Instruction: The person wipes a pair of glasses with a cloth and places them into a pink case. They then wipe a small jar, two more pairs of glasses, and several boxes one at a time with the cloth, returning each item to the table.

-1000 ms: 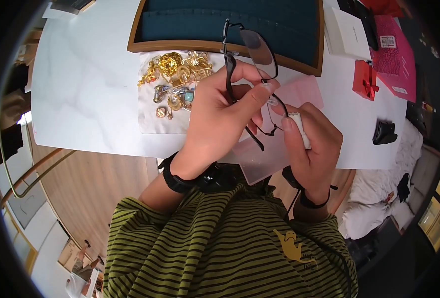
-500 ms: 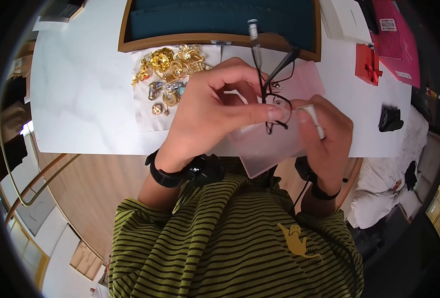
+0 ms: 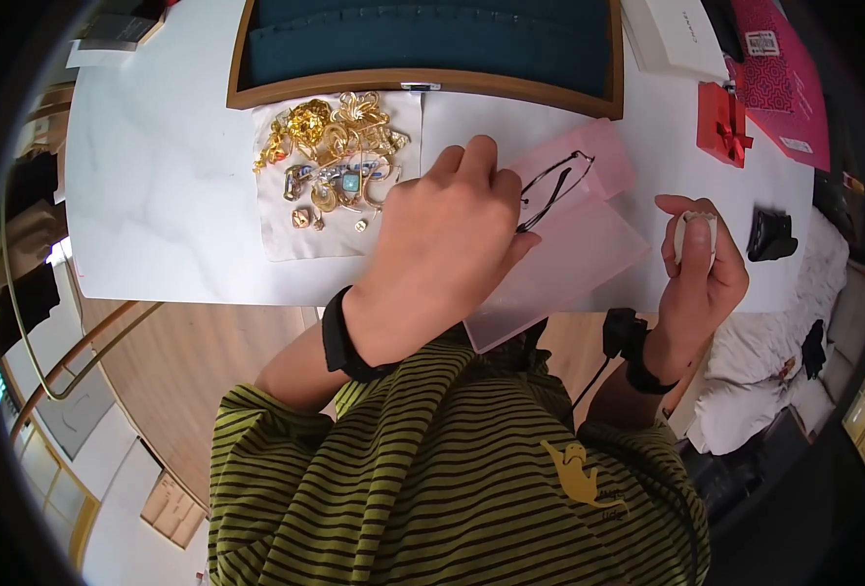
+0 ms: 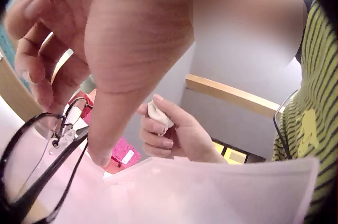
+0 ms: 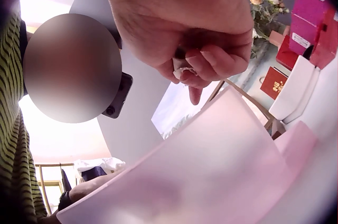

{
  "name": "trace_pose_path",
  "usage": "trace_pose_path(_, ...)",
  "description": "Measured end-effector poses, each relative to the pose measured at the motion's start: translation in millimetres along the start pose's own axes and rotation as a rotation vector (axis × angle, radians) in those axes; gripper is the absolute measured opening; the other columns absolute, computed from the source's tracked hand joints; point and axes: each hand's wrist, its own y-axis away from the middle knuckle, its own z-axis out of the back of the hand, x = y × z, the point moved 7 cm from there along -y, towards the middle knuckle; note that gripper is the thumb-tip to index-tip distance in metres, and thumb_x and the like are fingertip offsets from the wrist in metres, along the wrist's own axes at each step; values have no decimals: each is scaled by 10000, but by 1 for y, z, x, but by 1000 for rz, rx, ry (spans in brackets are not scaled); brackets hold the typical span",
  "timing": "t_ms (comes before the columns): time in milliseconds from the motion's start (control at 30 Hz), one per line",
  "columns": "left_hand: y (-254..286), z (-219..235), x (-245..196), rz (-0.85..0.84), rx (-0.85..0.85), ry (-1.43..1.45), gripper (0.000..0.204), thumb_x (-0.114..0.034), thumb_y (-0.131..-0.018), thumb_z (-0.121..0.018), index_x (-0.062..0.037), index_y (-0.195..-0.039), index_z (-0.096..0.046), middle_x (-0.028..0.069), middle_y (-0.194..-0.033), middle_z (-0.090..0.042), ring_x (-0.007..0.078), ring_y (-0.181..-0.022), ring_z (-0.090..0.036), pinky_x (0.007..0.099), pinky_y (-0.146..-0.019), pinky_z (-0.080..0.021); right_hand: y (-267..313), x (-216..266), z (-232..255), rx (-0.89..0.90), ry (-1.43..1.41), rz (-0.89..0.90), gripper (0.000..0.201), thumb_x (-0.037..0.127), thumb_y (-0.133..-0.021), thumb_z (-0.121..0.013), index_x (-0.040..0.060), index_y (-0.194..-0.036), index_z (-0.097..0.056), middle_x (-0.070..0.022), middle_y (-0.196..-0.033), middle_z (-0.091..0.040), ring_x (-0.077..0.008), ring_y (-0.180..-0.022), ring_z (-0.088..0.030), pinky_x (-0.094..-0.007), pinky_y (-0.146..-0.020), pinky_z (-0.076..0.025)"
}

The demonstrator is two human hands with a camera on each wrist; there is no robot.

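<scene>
Black-framed glasses [image 3: 552, 191] lie low over the open pink translucent case [image 3: 569, 269], partly hidden behind the left hand [image 3: 452, 244]. In the left wrist view, the thumb and fingertips of the left hand [image 4: 105, 60] grip the glasses [image 4: 39, 182] around the bridge and folded temples. Off to the right of the case, the right hand [image 3: 701, 269] holds a small crumpled white cloth [image 3: 697, 239] between its thumb and curled fingers. The right wrist view shows the right hand [image 5: 195, 39] above the raised pink flap [image 5: 185, 166], with a bit of the cloth [image 5: 185, 71] showing.
Gold and coloured jewellery [image 3: 330, 161] lies on a white cloth sheet [image 3: 281, 239] at left. A wooden tray lined in dark teal [image 3: 422, 83] stands behind. At right are a red gift box [image 3: 720, 127], a black pouch [image 3: 772, 234], a white box [image 3: 675, 39] and a pink bag [image 3: 779, 83].
The left hand has turned over and lowered the glasses toward the pink case; their temples are now folded. The right hand has moved away to the right with its white cloth.
</scene>
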Motion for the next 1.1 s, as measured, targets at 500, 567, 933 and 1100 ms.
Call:
trace_pose_path(500,-11,-32,-5,48,67,-244,360,-238,-648,-773,-33,-862,-570,67,-894,-512,222,-841,-590,345,-573,-531,1,-15,7,-7,-58,-17,191,40,-903,-498,-91,-806,-597,-26,-632,-484,-55,-552,-375,-218,-530,-298)
trace_pose_path(567,-12,-34,-6,49,63,-246,358,-240,-650,-773,-35,-865,-572,67,-893,-512,222,-843,-593,343,-574,-532,1,-16,7,-5,-41,-26,192,45,-903,-501,-89,-815,-604,-20,-628,-476,-55,-553,-376,-218,-532,-298)
trace_pose_path(933,-4,-24,-4,43,116,-61,350,-218,-650,-778,-61,-920,-620,58,-892,-512,225,-826,-600,356,-594,-520,1,-25,8,11,-52,-71,207,68,-912,-504,-87,-871,-635,1,-614,-448,-52,-547,-367,-214,-529,-297)
trace_pose_path(1100,-2,-19,1,52,60,18,259,-155,-657,-776,-74,-861,-638,56,-851,-547,247,-731,-615,364,-585,-508,4,-28,6,8,-28,-81,214,63,-916,-491,-92,-870,-631,2,-619,-457,-49,-547,-367,-208,-526,-295)
